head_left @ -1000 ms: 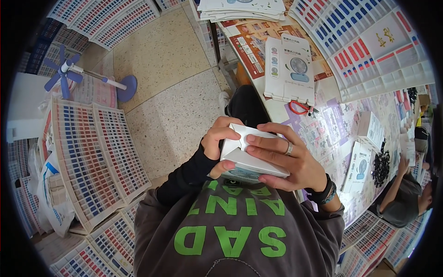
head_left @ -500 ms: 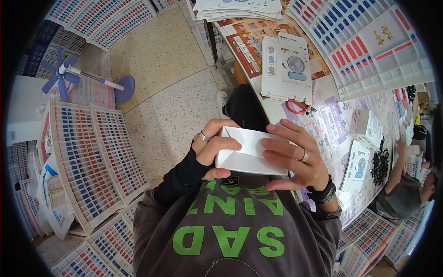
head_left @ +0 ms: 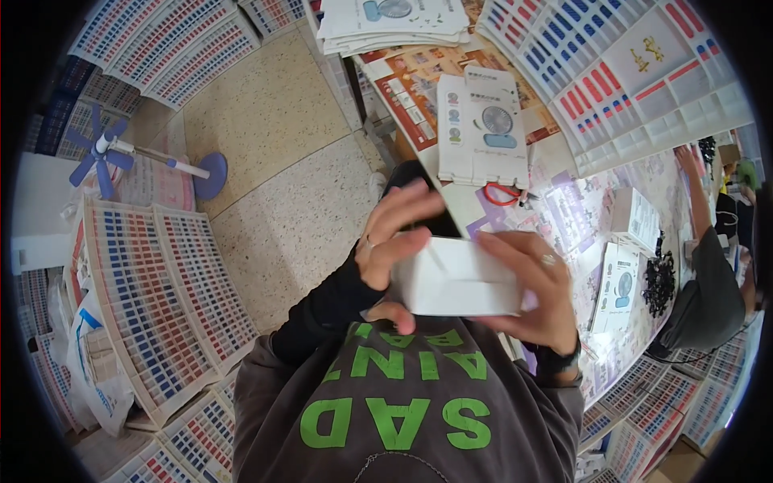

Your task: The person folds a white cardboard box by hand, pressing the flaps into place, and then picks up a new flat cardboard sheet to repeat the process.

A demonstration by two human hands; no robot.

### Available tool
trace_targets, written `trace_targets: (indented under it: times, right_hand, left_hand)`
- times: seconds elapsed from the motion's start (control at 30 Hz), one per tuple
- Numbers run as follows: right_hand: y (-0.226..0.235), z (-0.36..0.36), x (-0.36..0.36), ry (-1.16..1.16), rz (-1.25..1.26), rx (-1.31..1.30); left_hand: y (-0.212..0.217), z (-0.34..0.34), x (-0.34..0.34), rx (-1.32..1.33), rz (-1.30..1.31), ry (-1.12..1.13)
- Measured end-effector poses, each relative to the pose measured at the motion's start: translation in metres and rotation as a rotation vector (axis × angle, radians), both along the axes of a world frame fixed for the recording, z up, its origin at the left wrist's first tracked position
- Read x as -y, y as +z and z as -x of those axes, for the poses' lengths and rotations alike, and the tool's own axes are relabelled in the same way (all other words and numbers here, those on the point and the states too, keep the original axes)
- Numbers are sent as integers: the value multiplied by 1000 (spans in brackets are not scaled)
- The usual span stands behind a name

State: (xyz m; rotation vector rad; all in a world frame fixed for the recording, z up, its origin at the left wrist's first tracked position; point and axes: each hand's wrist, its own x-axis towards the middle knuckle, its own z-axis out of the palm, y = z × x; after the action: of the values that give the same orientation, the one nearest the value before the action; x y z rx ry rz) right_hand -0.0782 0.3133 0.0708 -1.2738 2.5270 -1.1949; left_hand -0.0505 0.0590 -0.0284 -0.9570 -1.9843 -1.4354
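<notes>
A small white cardboard box (head_left: 465,290) is held in front of my chest, its plain folded side facing up. My right hand (head_left: 538,282) grips its right end, fingers over the far edge and thumb at the near side. Around the left end is my left hand (head_left: 394,249), with the index finger at the far corner and the thumb by the near one. Its other fingers are lifted and smeared by motion. Whatever is inside the box is hidden.
On the table to my right lie flat printed cartons (head_left: 487,129), red-handled pliers (head_left: 502,194), an upright box (head_left: 634,219) and a heap of small black parts (head_left: 659,283). White trays (head_left: 153,298) of red and blue pieces stand left, near a purple fan (head_left: 101,153). Another person's arm (head_left: 699,189) reaches in at the right.
The box has been turned and shifted slightly right and nearer me. My right fingers have closed around its end, while my left fingers have lifted and spread. The whole view has shifted slightly.
</notes>
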Motion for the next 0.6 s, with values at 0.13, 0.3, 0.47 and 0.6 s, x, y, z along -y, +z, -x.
trace_targets:
  times: [0.13, 0.3, 0.47, 0.6]
  right_hand:
    - [23, -40, -54, -685, 517, 7]
    - [17, -37, -10, -680, -61, -122]
    - [-4, -22, -9, -624, 79, -174]
    - [-6, -18, -8, -580, 98, -169]
  left_hand:
    - [8, 28, 0, 248, 133, 103]
    - [42, 23, -82, 250, 29, -234]
    - [32, 31, -79, 82, 177, 9]
    - [24, 36, -72, -25, 281, 144]
